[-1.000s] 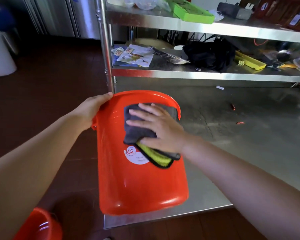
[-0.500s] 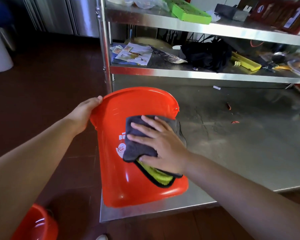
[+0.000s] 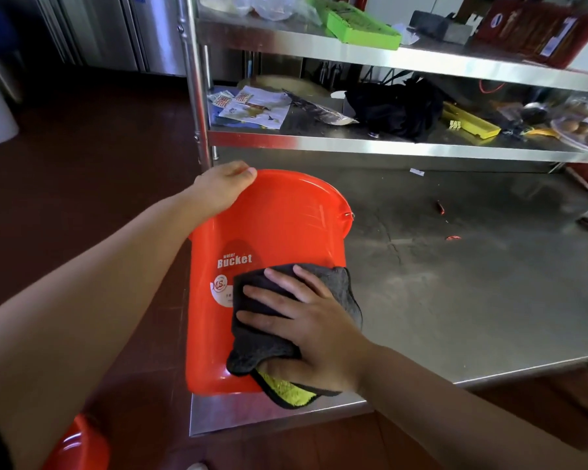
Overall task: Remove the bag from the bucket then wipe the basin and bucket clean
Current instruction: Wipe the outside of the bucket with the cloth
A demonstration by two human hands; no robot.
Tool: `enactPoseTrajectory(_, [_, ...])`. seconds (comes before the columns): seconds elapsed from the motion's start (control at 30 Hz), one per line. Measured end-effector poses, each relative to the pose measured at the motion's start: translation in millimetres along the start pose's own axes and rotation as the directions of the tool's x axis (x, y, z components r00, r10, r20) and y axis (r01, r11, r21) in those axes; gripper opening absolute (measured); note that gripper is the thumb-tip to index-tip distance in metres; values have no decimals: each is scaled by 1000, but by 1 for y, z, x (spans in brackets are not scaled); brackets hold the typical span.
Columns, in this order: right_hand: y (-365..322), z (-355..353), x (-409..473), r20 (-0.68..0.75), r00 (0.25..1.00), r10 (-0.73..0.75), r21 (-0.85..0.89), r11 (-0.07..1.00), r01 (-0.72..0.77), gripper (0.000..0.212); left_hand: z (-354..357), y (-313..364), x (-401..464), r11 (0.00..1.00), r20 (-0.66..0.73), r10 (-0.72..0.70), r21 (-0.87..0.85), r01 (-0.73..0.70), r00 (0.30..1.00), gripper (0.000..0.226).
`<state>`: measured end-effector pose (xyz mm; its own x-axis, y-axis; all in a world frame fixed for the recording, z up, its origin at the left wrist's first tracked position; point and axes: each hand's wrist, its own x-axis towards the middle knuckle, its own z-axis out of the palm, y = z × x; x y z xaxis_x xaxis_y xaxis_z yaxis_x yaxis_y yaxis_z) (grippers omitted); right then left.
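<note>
Head: steel table (image 3: 472,300), shelves (image 3: 387,144).

Red basin (image 3: 77,447) cut off at bottom edge, bucket (image 3: 279,232) label partly under cloth (image 3: 262,354)

Both bare forearms reach forward, the left hand (image 3: 223,188) curled over a rim with its thumb on top, the right hand (image 3: 306,329) lower, fingers spread flat and pressing down.
</note>
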<state>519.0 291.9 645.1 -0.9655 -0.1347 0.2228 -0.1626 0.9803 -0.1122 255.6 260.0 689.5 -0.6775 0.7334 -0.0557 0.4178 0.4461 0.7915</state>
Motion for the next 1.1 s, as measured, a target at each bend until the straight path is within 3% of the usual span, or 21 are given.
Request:
enactPoseTrajectory(0.13, [22,-2,30,-26,999,-25,0,1000,25,58,-7,-13,4,976,6,-53,-209,54,999,47])
enactPoseTrajectory(0.27, [59,-13,80,-94,990,106,26,994,-104,54,-10,-19,1,938,29,-63,-340,70,998,48])
enactPoseTrajectory(0.4, [85,-18,107,-113,964,239,97,969,-229,50,-12,-17,-9,881,53,-18,-471,41,998,29])
enactPoseTrajectory(0.6, [69,-9,97,-160,955,250,61,968,-243,55,-17,-17,-18,876,37,-16,-481,32,999,23])
enactPoseTrajectory(0.87, [7,14,9,-139,988,64,132,990,-46,60,-26,-32,-25,910,-94,-128,-408,79,987,29])
enactPoseTrajectory(1.1, [7,19,1,-117,993,1,170,985,19,60,-33,-40,-25,894,-64,-203,-418,159,977,29])
